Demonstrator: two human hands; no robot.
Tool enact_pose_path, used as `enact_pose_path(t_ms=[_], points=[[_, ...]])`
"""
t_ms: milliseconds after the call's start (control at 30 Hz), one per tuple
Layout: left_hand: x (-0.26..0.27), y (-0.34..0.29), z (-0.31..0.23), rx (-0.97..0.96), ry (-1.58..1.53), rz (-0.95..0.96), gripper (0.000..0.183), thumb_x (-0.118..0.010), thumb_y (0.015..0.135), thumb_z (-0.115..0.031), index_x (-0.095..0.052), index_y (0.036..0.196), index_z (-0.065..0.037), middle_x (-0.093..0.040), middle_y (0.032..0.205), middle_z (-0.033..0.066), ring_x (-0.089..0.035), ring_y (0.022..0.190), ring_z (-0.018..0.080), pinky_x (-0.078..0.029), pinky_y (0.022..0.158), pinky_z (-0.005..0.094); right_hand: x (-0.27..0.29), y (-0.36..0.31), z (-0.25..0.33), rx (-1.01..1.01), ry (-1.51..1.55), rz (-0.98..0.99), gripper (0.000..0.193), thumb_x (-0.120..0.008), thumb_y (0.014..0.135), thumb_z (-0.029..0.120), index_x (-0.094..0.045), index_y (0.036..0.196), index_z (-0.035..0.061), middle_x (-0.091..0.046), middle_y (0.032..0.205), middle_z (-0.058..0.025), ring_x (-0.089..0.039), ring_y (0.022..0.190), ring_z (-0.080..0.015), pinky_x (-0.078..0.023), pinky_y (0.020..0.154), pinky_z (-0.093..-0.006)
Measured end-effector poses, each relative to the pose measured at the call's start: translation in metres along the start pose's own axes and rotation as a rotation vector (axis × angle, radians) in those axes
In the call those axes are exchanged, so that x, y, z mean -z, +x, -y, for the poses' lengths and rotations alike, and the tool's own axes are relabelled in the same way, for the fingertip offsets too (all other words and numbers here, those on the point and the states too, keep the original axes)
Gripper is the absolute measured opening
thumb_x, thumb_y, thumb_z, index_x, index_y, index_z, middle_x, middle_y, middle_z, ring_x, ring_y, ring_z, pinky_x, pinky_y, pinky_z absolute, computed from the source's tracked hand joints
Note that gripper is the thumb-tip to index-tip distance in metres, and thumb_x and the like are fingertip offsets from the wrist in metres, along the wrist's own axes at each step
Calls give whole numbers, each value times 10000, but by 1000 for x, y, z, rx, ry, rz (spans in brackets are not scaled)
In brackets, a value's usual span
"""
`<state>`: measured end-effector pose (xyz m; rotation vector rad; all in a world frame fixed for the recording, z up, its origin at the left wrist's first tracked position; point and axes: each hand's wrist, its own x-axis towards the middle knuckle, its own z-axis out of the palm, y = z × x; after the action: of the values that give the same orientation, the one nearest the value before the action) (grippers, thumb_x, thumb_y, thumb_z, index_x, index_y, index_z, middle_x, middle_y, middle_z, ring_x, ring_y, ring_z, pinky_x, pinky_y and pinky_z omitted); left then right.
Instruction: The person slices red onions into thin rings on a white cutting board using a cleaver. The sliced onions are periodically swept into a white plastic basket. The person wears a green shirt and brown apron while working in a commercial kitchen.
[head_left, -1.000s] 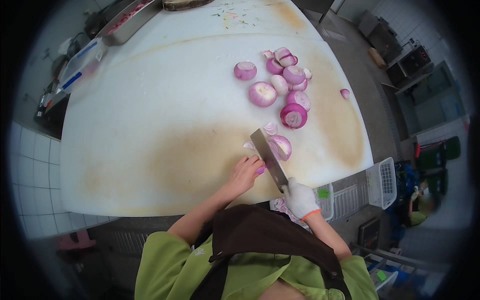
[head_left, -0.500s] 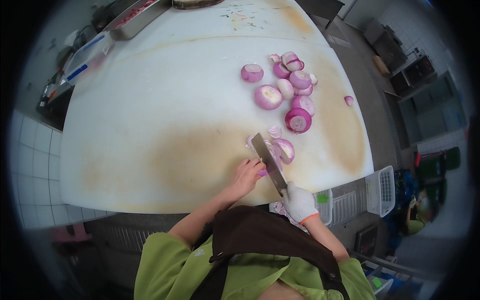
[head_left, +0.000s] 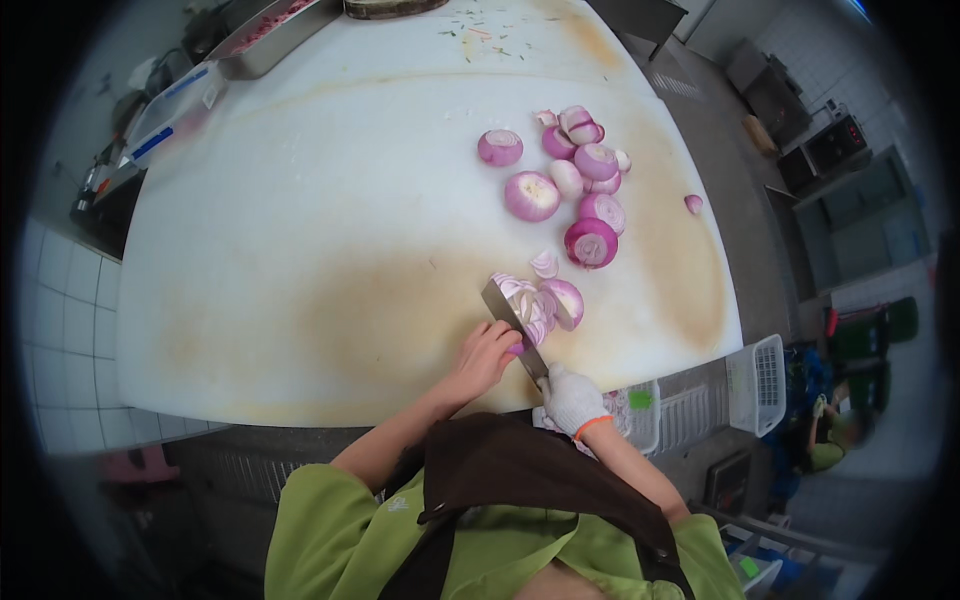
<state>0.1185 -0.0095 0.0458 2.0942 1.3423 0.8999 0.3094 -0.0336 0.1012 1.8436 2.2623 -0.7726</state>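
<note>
My right hand (head_left: 574, 400), in a white knit glove, is closed round the handle of a broad cleaver (head_left: 513, 318). The blade stands edge-down on the white cutting board (head_left: 250, 220), close to the board's front edge. Bare and with its fingers curled, my left hand (head_left: 480, 360) presses a purple onion piece (head_left: 516, 347) against the blade's left side. On the blade's right lie thin onion slices (head_left: 528, 307), and a cut onion half (head_left: 564, 303) touches them. A loose bit of onion (head_left: 544, 264) rests just beyond.
Several peeled purple onions (head_left: 532, 196) cluster beyond the slices, with a small onion piece (head_left: 693, 204) near the right edge. White baskets (head_left: 757, 385) stand below the board at right. Far left are a metal tray (head_left: 280, 40) and a clear plastic box (head_left: 178, 115). Another person (head_left: 828, 440) is at far right.
The cleaver and my right hand have shifted left, and the blade now sits left of the slices, exposing more of them. My left hand has moved slightly left with the onion piece.
</note>
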Motion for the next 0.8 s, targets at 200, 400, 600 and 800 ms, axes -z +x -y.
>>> enact_pose_path(t_ms=[200, 400, 600, 800], points=[[-9, -2, 3, -62, 70, 4, 407, -704, 729, -71, -604, 1120, -121, -559, 1114, 39, -529, 950, 272, -463, 836, 373, 13, 0, -32, -11, 115, -48, 291, -505, 907, 282, -540, 934, -5, -621, 765, -281, -605, 759, -460, -464, 724, -531], [-10, 29, -15, 36, 141, 39, 322, -709, 734, -78, -606, 1038, -108, -553, 1048, 51, -528, 939, 269, -464, 806, 372, 37, 1, -29, -44, 28, -91, 281, -508, 904, 277, -541, 912, -2, -619, 756, -282, -604, 750, -460, -464, 718, -535], [-17, 21, 0, 19, 29, -15, 280, -687, 740, -49, -588, 995, -109, -533, 1003, 62, -510, 933, 286, -464, 788, 388, 19, 3, -20, -50, -19, -43, 294, -500, 910, 287, -534, 915, -6, -620, 745, -285, -615, 742, -453, -471, 699, -543], [-14, 13, -4, 43, 16, 5, 290, -686, 741, -41, -566, 993, -117, -504, 1011, 48, -499, 938, 292, -482, 764, 395, 7, 4, -20, -58, -41, -28, 294, -496, 910, 285, -537, 915, -6, -627, 758, -278, -615, 736, -451, -471, 699, -542]])
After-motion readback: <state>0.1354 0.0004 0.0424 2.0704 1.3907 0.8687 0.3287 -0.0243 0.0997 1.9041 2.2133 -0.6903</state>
